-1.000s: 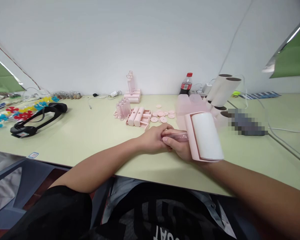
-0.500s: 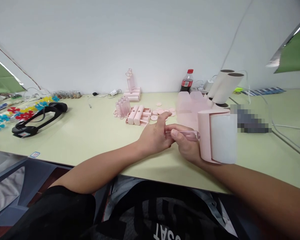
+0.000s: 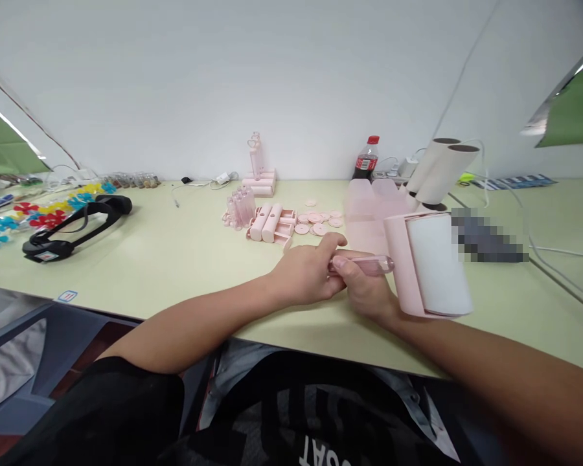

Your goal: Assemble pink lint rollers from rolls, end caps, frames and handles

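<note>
A lint roller (image 3: 440,266) with a white paper roll and pink curved cover is held over the table's front part. Its clear pink handle (image 3: 377,264) points left, toward my left hand. My right hand (image 3: 372,296) is closed around the handle, thumb on top. My left hand (image 3: 307,272) grips the handle's left end, which its fingers partly hide. Just beyond my hands lie pink discs (image 3: 319,229), pink roller frames (image 3: 267,223) and a cluster of clear pink handles (image 3: 241,206).
Clear pink covers (image 3: 369,213) stand behind the roller, near white paper rolls (image 3: 447,175) and a cola bottle (image 3: 366,160). More pink parts (image 3: 259,183) are by the wall. A black headset (image 3: 78,226) and colourful pinwheel pieces (image 3: 48,219) lie at left. Cables cross the right side.
Both hands have shifted slightly right with the lint roller. Its roll end has tilted, the lower edge swinging right. The left index finger is more bent.
</note>
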Tool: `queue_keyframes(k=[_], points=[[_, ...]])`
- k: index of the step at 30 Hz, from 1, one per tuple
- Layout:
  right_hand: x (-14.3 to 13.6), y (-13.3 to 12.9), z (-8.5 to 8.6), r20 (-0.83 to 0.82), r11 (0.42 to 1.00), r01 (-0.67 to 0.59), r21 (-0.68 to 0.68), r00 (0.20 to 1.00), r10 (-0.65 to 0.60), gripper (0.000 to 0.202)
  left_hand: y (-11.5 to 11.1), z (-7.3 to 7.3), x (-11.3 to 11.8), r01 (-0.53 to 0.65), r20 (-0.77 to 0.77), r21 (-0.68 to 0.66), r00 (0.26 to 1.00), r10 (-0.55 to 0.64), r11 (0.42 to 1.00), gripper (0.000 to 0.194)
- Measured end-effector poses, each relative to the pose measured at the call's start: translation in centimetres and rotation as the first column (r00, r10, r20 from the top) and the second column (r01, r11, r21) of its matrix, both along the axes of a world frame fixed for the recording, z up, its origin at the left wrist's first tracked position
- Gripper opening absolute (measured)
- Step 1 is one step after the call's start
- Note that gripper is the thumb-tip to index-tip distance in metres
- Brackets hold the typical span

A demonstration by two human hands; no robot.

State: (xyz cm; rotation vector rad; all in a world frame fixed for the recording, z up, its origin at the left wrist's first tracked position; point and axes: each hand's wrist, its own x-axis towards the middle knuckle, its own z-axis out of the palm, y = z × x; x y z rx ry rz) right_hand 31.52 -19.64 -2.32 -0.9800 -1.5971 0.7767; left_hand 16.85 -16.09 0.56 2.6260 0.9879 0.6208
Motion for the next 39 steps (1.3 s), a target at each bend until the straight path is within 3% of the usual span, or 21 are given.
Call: queue_keyframes(k=[5, 13, 19, 27, 31, 35, 37, 39], points=[[-0.3, -0.1, -0.1, -0.048, 0.999, -0.037, -0.011, 0.998, 0.036, 0.046, 0.1, 0.0, -0.3, 0.098, 0.048, -0.110, 0.994, -0.093, 0.989, 0.054], [-0.5, 0.1, 0.5, 0.009, 1.000, -0.010, -0.002, 1.000, 0.010, 0.046, 0.6, -0.3, -0.4, 0.108, 0.091, -0.188, 0.992, -0.092, 0.976, 0.058], [-0.2, 0.3, 0.6, 0.093, 0.999, -0.034, -0.029, 0.995, 0.037, 0.041, 0.7, -0.4, -0.2, 0.105, 0.078, -0.329, 0.993, -0.084, 0.938, 0.070], [-0.3, 2.1, -0.3, -0.038, 0.999, 0.045, -0.026, 0.998, -0.046, 0.043, 1.4, -1.3, 0.0, -0.013, 0.206, -0.066, 0.978, 0.026, 0.998, 0.072], [0.5, 2.0, -0.1, -0.115, 0.997, -0.033, -0.070, 0.993, 0.024, 0.048, 1.7, -1.4, -0.3, 0.117, 0.354, -0.076, 0.932, -0.083, 0.990, 0.067], [1.4, 1.8, 0.1, -0.224, 0.990, -0.095, -0.105, 0.972, 0.069, 0.041, 1.9, -1.0, -0.8, 0.396, 0.500, -0.198, 0.827, -0.255, 0.897, 0.040], [1.7, 1.8, 0.2, -0.255, 0.991, -0.110, -0.071, 0.963, 0.089, 0.040, 2.1, -0.6, -1.0, 0.430, 0.514, -0.189, 0.809, -0.284, 0.883, 0.034], [1.9, 1.8, 0.2, -0.269, 0.993, -0.118, -0.030, 0.957, 0.106, 0.040, 2.3, -0.1, -1.3, 0.389, 0.453, -0.113, 0.839, -0.301, 0.914, 0.027]])
